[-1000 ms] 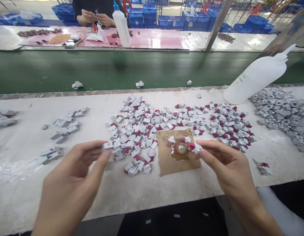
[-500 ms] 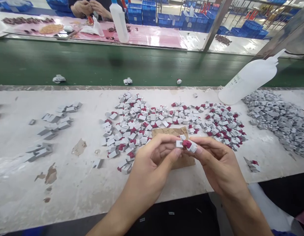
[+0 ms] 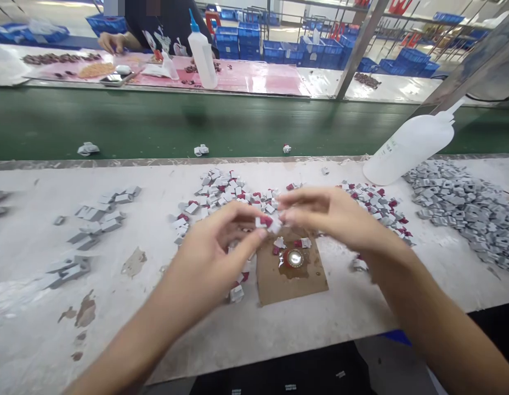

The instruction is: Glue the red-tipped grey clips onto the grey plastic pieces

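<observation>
My left hand [image 3: 217, 247] pinches a small light-grey and dark-red plastic piece [image 3: 264, 221] between thumb and fingertips. Close to the piece's right end is my right hand [image 3: 337, 216], its fingers stretched out and blurred; I see nothing held in them. Below both hands lies a square of brown cardboard [image 3: 275, 288]. On it, a shiny wet brown patch surrounds a small round cap-like dish [image 3: 294, 258]. A few small grey-and-red pieces [image 3: 304, 243] rest at its upper part. Behind my hands spreads a pile of similar pieces [image 3: 219, 189], partly hidden.
Plain grey pieces are heaped at right [image 3: 464, 203]; grey blocks [image 3: 100, 214] lie at left. A white squeeze bottle [image 3: 406, 148] leans at back right. Beyond runs a green belt [image 3: 147, 126] bearing small pieces. Across it, a person's hand [image 3: 112, 43] is over a pink-covered table [image 3: 254, 77].
Both hands have moved up and left, uncovering the cardboard and round dish. The held piece moved left with my left hand. My right fingers have straightened. The person opposite has shifted.
</observation>
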Tool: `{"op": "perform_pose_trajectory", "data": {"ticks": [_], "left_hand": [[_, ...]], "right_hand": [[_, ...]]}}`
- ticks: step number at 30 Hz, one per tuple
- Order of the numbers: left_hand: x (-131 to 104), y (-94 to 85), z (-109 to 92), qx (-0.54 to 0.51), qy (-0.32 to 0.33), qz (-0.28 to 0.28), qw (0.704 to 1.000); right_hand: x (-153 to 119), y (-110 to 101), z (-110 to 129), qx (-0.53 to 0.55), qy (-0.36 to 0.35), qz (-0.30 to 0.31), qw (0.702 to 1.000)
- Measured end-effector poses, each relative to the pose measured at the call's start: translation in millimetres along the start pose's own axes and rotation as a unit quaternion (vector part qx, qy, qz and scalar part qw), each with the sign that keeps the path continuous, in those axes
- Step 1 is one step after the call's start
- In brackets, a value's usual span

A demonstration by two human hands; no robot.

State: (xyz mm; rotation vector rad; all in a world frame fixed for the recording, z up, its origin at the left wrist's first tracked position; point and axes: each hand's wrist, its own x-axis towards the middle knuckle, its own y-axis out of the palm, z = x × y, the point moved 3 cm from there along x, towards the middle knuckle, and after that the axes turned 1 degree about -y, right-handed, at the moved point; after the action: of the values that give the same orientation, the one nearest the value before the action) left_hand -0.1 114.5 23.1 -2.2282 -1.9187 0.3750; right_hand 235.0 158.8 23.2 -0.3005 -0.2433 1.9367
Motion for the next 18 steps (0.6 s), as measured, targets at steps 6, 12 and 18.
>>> {"op": "perform_pose_trajectory", "data": {"ticks": [6, 12, 18], "left_hand": [[90, -30.0, -7, 0.133, 0.019, -0.127, 0.983], [193, 10.5, 7, 0.146, -0.022, -0.109, 0.983], [264, 69.4, 5, 0.181, -0.086, -0.039, 0.979]], "right_hand": [[157, -36, -7, -0.296, 0.064, -0.213, 0.929], [177, -42, -15, -0.280, 0.075, -0.233, 0.928], [29, -53, -32, -0.211, 0.051, -0.190, 0.957]]}}
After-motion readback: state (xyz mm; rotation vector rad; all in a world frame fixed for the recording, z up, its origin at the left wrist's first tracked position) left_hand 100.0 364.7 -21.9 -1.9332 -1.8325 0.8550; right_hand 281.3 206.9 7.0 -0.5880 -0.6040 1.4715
